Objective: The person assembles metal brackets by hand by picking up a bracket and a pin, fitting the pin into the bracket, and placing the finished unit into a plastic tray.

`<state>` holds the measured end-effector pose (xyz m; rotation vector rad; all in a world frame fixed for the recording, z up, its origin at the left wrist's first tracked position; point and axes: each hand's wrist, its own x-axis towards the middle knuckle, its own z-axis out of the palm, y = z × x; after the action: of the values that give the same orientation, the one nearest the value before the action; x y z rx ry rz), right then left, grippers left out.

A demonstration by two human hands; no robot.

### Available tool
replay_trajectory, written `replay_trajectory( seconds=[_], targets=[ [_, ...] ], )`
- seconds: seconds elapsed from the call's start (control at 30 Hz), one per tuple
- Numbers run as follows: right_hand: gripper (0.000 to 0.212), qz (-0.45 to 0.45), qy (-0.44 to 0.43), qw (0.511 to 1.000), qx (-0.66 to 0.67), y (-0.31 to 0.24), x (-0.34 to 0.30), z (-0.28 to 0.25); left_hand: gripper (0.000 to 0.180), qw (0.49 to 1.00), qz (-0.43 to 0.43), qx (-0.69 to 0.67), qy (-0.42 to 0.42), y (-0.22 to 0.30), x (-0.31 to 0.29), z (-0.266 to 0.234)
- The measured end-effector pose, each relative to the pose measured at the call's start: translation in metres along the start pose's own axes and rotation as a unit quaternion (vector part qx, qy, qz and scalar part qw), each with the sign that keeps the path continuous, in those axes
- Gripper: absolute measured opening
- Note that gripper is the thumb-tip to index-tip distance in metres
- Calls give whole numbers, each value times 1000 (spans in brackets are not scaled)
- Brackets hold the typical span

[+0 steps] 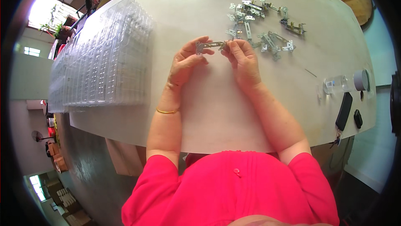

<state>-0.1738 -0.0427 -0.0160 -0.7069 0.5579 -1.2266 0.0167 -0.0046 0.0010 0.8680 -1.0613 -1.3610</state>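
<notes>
Over the middle of the table I hold a slim metal bracket (214,45) with cut-out slots, lying roughly level between my hands. My left hand (184,62) curls loosely round its left end, with the index finger behind it and the thumb below. At its right end, my right hand (245,61) pinches it between thumb and fingers, which partly cover that end. Beyond my right hand, a loose pile of similar metal brackets (247,27) lies on the table, some silver, some brassy.
Stacked clear plastic trays (106,58) stand on the left of the pale table (217,113). On the right are a thin rod (310,72), a clear bottle (343,83) with a grey lid lying on its side, a long black case (343,112) and a small black object (358,119).
</notes>
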Motion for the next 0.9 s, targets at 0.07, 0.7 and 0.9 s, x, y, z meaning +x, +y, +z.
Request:
replay_trajectory(
  seconds=[0.07,0.7,0.9],
  targets=[
    [10,20,-3,1000,17,1,-1,0,39,999,10,35,19,3,-2,16],
    [14,24,-68,972,-224,-4,-20,19,29,996,-29,64,63,-6,-1,1],
    [16,-10,-69,968,-241,-2,-20,18,29,990,-27,122,65,-5,-2,6]
  ],
)
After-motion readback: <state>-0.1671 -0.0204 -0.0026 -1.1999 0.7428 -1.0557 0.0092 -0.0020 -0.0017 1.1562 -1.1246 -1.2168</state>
